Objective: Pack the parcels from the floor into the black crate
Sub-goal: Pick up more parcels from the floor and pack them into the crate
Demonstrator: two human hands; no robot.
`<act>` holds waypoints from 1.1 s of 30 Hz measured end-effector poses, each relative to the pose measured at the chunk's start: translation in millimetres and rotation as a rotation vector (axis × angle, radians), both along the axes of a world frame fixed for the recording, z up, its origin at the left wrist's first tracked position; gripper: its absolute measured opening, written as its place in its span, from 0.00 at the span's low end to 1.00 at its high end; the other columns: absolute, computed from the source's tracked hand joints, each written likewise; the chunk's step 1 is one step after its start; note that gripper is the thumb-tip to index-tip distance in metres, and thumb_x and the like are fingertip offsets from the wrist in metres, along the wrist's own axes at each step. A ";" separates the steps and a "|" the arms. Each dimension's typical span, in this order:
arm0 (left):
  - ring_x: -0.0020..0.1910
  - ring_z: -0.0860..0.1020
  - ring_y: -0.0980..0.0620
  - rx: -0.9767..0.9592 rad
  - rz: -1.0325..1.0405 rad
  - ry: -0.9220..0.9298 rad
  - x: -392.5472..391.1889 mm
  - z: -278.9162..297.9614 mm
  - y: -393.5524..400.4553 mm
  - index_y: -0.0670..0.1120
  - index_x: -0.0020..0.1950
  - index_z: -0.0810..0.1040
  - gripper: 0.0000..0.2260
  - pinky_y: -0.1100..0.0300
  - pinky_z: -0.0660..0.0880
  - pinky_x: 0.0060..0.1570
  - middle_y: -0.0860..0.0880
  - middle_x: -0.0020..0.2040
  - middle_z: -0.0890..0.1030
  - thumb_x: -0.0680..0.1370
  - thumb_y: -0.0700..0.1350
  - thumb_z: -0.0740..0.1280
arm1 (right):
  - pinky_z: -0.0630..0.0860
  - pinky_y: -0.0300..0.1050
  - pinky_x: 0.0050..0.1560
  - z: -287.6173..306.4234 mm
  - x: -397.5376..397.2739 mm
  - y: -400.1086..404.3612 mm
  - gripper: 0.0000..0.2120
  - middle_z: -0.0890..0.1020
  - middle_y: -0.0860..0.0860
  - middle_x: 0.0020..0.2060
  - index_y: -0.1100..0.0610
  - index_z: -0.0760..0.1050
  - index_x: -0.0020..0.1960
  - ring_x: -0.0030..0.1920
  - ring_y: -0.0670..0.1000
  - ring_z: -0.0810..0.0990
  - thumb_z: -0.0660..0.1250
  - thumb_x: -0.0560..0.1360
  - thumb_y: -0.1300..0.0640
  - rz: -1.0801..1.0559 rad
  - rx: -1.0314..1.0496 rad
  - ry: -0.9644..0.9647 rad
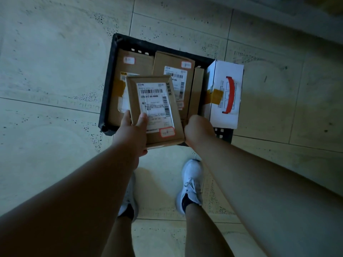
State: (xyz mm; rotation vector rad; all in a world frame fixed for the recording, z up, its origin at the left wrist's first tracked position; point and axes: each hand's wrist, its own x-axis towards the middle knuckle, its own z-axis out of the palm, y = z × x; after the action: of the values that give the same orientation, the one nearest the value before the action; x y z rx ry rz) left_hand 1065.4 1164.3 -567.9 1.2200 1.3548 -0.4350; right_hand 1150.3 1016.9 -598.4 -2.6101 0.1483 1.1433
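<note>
Nearly packed, by the look of it: the black crate holds two flat cardboard parcels, a thin one on edge and a white box at its right end. Above it hangs a labelled cardboard parcel, left hand gripping its near-left corner, right hand curled at its near-right edge. No other parcels show on the floor.

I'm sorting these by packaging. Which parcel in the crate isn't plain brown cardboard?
The white box with the red handle, standing at the right end of the black crate. The other parcels there, and the one held in both hands, are brown cardboard.
</note>
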 end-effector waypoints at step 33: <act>0.47 0.74 0.49 0.618 -0.874 -0.113 18.0 9.0 6.3 0.48 0.66 0.72 0.23 0.55 0.74 0.45 0.48 0.55 0.78 0.72 0.45 0.70 | 0.69 0.56 0.62 48.3 19.5 -32.3 0.43 0.75 0.55 0.66 0.54 0.64 0.75 0.64 0.58 0.73 0.78 0.65 0.48 0.599 0.277 -0.315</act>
State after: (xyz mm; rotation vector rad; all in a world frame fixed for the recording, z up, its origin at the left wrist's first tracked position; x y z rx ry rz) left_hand 1083.4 1170.6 -558.9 2.3199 0.8062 -0.5480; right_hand 1169.8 984.5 -550.1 -2.5942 -0.8429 0.8043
